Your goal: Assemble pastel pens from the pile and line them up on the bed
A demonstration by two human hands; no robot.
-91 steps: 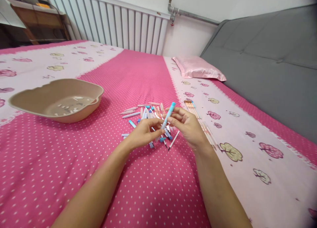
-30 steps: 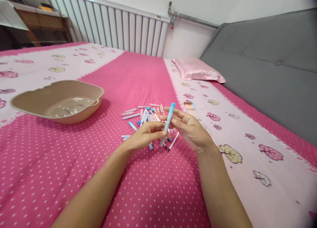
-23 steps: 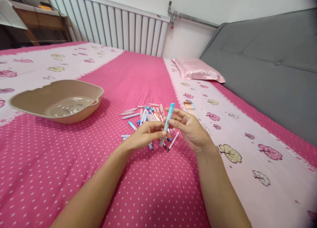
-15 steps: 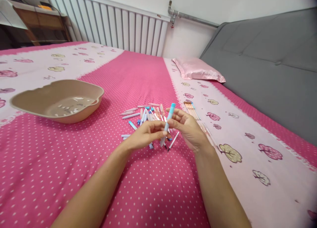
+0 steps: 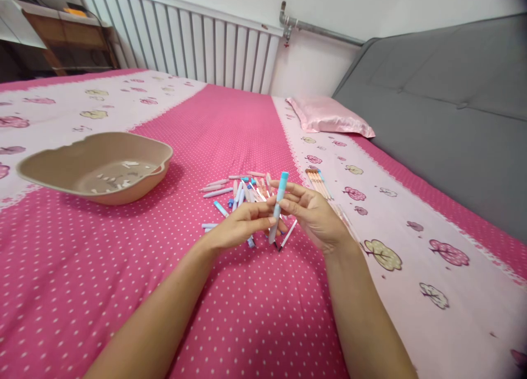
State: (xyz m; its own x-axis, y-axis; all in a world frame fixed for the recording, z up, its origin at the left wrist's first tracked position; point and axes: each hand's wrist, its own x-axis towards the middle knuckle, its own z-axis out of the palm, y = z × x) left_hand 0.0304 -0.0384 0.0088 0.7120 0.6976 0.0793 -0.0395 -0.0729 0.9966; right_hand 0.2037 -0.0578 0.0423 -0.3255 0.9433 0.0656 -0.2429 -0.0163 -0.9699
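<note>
Between my two hands a pen barrel (image 5: 281, 192), pale below with a bright blue upper end, stands almost upright. My left hand (image 5: 242, 223) pinches its lower part between thumb and fingers. Higher up, my right hand (image 5: 310, 211) grips it with thumb and forefinger. Just beyond and below lies a loose pile of pen parts (image 5: 240, 194) in pink, lavender and blue, partly hidden by my hands. A thin white refill (image 5: 288, 235) with a dark tip rests on the bedspread under my right hand.
On the left sits a beige basin (image 5: 99, 148) with several small white pieces inside. A row of orange-pink pens (image 5: 319, 184) lies to the right of the pile. Farther back are a pink pillow (image 5: 329, 115), a grey headboard (image 5: 444, 82) and a white radiator (image 5: 197, 38).
The pen barrel has become a little more upright, its blue end shifting slightly left. My right hand has moved slightly with it; my left hand stays nearly still.
</note>
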